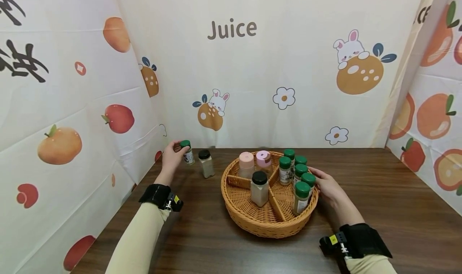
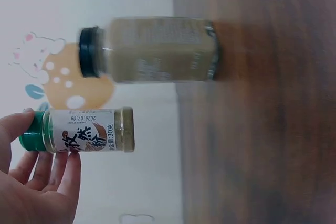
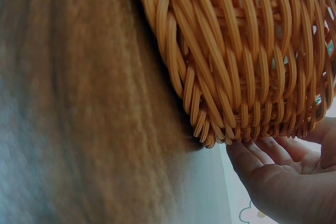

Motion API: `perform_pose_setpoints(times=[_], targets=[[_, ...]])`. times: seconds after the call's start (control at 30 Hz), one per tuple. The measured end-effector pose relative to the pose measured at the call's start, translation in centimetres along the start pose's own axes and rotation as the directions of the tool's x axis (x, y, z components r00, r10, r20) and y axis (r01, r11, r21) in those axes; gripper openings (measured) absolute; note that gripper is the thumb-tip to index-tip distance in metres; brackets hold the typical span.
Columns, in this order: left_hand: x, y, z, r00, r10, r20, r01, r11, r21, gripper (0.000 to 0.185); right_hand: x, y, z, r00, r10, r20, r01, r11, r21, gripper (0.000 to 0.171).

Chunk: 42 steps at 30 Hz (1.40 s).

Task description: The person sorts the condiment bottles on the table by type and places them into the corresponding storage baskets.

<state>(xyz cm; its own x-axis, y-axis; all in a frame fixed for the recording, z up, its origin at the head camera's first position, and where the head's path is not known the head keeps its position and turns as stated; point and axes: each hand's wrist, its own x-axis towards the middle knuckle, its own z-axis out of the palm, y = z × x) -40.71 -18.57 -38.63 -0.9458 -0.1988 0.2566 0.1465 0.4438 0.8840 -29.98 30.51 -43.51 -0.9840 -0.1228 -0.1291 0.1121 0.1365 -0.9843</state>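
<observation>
My left hand [image 1: 172, 157] pinches a small clear spice jar [image 2: 84, 130] by its green cap, thumb on one side and fingers on the other. Brown powder shows at its base, and the left wrist view shows it held above the table. Close by on the table stands a taller black-capped bottle [image 1: 207, 164] of pale powder. At the right side of the round wicker basket [image 1: 249, 224], my right hand [image 1: 330, 187] holds the rim and outer wall. In the right wrist view its fingertips are hidden behind the weave [image 3: 236, 66].
Dividers split the basket into compartments. Several green-capped jars [image 1: 301, 197] fill the right one. A pink-capped bottle [image 1: 246, 165] and a lilac-capped bottle [image 1: 264, 161] stand at the back, a black-capped bottle [image 1: 259, 189] at front left. Printed curtains [image 1: 252, 65] border the table.
</observation>
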Motion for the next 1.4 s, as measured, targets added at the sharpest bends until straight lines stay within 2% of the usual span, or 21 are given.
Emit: perform_pose_setpoints(times=[0.27,0.5,0.63,0.73,0.9,1.2,1.4], targets=[[-0.4,3.9,-0.6,0.998,0.054,-0.029,-0.055,0.997,-0.052,0.047,-0.2,-0.2,0.1,1.0,0.021,-0.007,-0.021,1.0,-0.005,0.054],[-1.3,7.4,-0.2,0.985,0.166,0.042,-0.159,0.98,-0.123,0.046,-0.3,-0.1,0.1,1.0,-0.001,-0.004,0.001,1.0,0.002,0.054],[-2.0,8.8,0.3,0.978,0.195,0.078,-0.182,0.972,-0.149,0.046,-0.3,0.0,0.1,1.0,-0.012,-0.004,0.012,1.0,-0.008,0.054],[-2.8,9.8,0.7,0.966,0.231,0.116,-0.21,0.963,-0.169,0.045,-0.3,-0.1,0.1,1.0,-0.006,-0.007,0.006,1.0,-0.014,0.054],[-4.4,11.4,1.4,0.937,0.295,0.187,-0.258,0.946,-0.198,0.042,-0.3,-0.1,0.1,1.0,0.0,-0.012,0.0,1.0,-0.017,0.054],[-7.3,14.3,3.6,0.863,0.403,0.304,-0.343,0.91,-0.233,0.039,-0.3,-0.1,0.1,1.0,0.0,-0.012,0.0,1.0,-0.005,0.053],[-8.6,16.0,5.5,0.79,0.473,0.39,-0.394,0.879,-0.267,0.038,-0.3,-0.2,0.3,1.0,-0.002,-0.017,0.003,1.0,0.006,0.054]])
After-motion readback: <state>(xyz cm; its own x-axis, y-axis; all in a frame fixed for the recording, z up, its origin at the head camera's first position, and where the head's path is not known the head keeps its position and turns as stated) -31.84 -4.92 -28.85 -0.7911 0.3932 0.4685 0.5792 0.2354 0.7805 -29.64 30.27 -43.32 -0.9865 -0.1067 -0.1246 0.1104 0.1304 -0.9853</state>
